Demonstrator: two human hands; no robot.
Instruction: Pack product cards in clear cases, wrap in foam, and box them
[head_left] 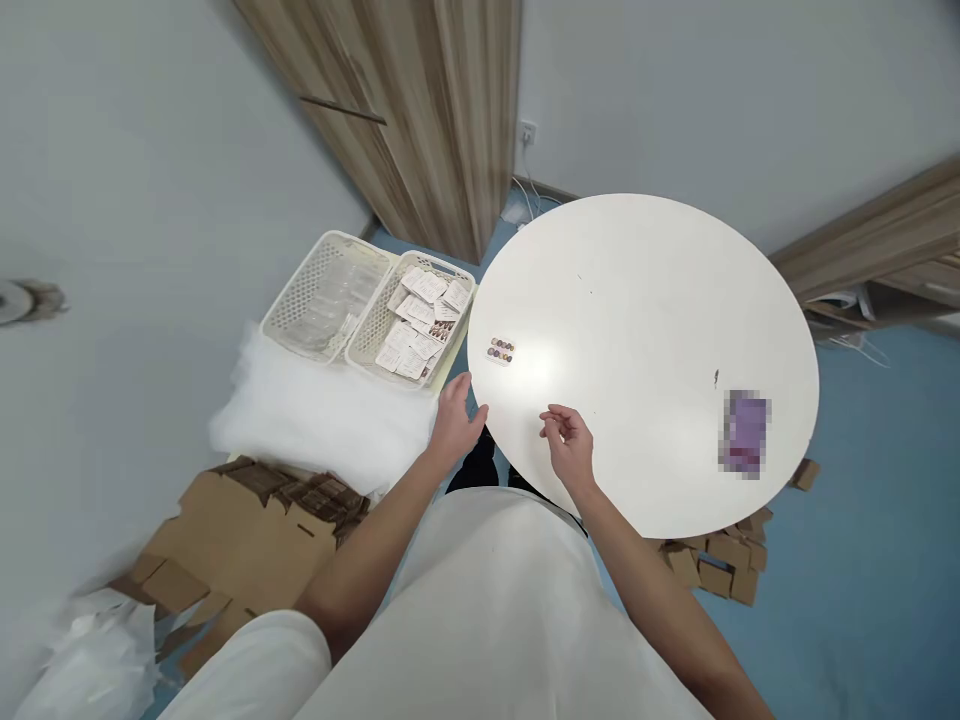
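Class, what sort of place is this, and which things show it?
Possibly a small packing room: unfolded brown cardboard, a perforated white plastic basket of small white cards, and a round white table suggest it.

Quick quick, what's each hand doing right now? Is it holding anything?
Left hand: open, thumb and fingers apart, no object visible in it.
Right hand: loosely curled, no object visible; can't tell if its fingertips are pinched shut.

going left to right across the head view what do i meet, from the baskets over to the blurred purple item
Basket of clear plastic, basket of white cards, left hand, small sheet of coloured ovals, right hand, blurred purple item
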